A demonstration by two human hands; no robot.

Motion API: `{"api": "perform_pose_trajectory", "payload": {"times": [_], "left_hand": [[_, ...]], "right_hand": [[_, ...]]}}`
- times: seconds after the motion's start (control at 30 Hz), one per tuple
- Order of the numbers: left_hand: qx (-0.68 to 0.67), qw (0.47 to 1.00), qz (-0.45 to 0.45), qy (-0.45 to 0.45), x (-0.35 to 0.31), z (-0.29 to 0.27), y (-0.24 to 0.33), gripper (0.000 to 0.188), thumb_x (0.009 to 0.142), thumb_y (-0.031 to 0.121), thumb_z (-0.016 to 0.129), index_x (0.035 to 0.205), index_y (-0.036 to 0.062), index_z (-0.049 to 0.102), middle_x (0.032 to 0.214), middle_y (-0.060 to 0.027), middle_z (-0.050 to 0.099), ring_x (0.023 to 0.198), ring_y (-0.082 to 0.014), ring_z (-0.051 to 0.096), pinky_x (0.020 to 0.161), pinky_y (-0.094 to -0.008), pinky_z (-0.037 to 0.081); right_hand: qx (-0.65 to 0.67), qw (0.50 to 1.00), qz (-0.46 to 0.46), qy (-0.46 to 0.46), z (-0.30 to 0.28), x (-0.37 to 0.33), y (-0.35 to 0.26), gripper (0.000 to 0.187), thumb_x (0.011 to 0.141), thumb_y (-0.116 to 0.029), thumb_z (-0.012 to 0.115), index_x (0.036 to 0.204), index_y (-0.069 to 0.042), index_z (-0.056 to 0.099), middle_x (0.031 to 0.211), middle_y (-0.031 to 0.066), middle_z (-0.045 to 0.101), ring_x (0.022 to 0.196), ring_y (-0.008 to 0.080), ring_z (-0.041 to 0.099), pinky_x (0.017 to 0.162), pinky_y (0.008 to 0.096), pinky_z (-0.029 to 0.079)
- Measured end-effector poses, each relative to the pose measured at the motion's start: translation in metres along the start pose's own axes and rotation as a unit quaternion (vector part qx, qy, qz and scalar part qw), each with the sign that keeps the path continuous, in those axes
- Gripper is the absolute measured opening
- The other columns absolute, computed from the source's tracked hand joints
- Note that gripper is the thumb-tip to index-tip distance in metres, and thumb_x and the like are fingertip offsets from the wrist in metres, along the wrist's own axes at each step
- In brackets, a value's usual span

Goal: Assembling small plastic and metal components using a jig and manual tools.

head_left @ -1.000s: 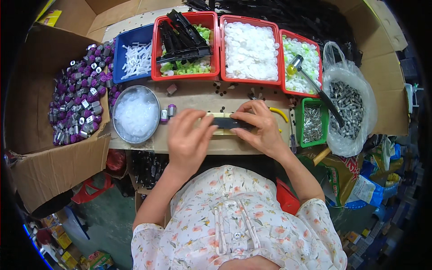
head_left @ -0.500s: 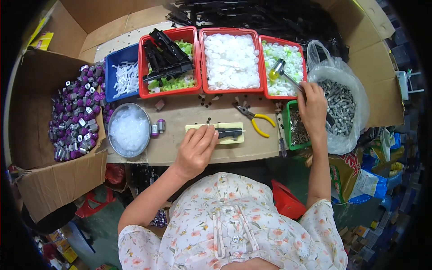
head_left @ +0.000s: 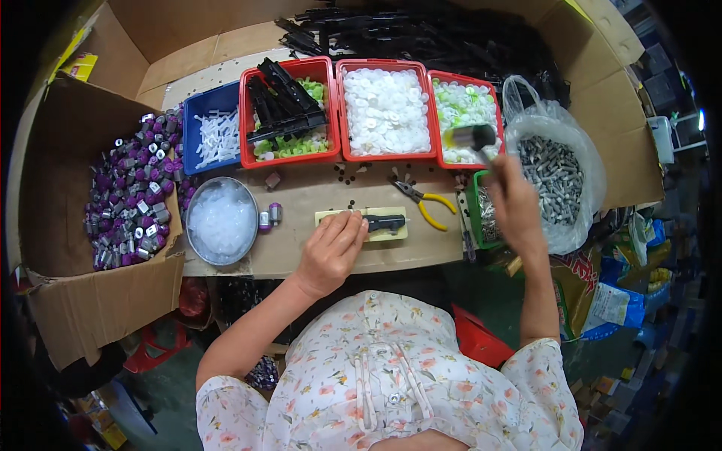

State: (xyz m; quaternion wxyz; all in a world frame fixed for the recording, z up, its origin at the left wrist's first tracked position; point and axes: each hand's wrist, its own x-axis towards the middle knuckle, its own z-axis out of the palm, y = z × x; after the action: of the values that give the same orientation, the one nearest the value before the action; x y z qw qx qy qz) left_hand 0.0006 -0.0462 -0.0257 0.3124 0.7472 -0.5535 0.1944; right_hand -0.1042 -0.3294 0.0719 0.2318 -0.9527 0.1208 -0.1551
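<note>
My right hand (head_left: 517, 204), blurred by motion, is closed round the handle of a hammer (head_left: 474, 137). The hammer's head, with a yellow face, hangs raised above the right-hand red bin. My left hand (head_left: 331, 252) has its fingers pressed together on a black plastic part (head_left: 386, 223), covering that part's left end. This part lies on a cream-coloured block (head_left: 392, 235) near the table's front edge. Yellow-handled pliers (head_left: 425, 203) rest just right of the block, jaws pointing away from me. A screwdriver (head_left: 469, 244) lies beside the green bin.
Behind my hands stand a blue bin (head_left: 188, 135) and several red bins (head_left: 387, 158) of plastic pieces. A metal bowl (head_left: 201, 255) sits left, near a cardboard box (head_left: 53, 188) of purple-and-grey parts. Right are a green bin (head_left: 475, 218) and a plastic bag (head_left: 594, 158) of metal pieces.
My right hand has swung the hammer, and its head has turned and come slightly nearer. My left hand keeps its hold on the black part. The whole view has shifted slightly.
</note>
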Motion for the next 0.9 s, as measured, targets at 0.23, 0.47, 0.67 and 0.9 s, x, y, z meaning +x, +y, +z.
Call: {"api": "perform_pose_trajectory", "payload": {"times": [0.23,0.47,0.67,0.9], "left_hand": [[0.004,1.0,0.011,0.011,0.006,0.0,-0.001,0.028,0.071,0.0,0.073,0.098,-0.0074,0.068,0.103,-0.0179,0.066,0.093,-0.0319,0.066,0.075,-0.0389,0.055],[0.0,1.0,0.01,0.006,0.006,-0.001,-0.001,0.029,0.071,0.0,0.072,0.099,-0.0073,0.069,0.104,-0.0178,0.066,0.095,-0.0322,0.066,0.076,-0.0388,0.055],[0.009,1.0,0.01,0.0,0.004,-0.002,0.0,0.029,0.071,0.0,0.071,0.099,-0.0073,0.069,0.104,-0.0178,0.066,0.095,-0.0322,0.066,0.076,-0.0384,0.055],[0.019,1.0,0.014,-0.001,0.006,-0.001,-0.001,0.027,0.072,0.001,0.072,0.098,-0.0069,0.068,0.104,-0.0175,0.066,0.095,-0.0322,0.066,0.076,-0.0386,0.055]], "right_hand": [[-0.04,0.975,-0.055,-0.213,0.026,-0.039,-0.042,0.038,0.09,-0.002,0.06,0.127,-0.002,0.05,0.098,0.0224,0.065,0.085,0.041,0.065,0.07,0.0455,0.052],[-0.015,0.987,-0.152,-0.047,0.029,-0.05,-0.053,0.049,0.087,-0.001,0.063,0.134,-0.002,0.05,0.077,0.017,0.059,0.067,0.0362,0.062,0.06,0.0443,0.049],[-0.082,0.981,-0.157,-0.082,0.025,-0.055,-0.06,0.051,0.084,0.0,0.056,0.135,-0.003,0.053,0.07,0.0089,0.053,0.058,0.0259,0.056,0.054,0.0386,0.045],[-0.089,0.979,-0.14,-0.115,0.028,-0.056,-0.059,0.05,0.084,0.001,0.061,0.133,-0.005,0.054,0.07,0.0104,0.053,0.058,0.028,0.056,0.054,0.0397,0.043]]}}
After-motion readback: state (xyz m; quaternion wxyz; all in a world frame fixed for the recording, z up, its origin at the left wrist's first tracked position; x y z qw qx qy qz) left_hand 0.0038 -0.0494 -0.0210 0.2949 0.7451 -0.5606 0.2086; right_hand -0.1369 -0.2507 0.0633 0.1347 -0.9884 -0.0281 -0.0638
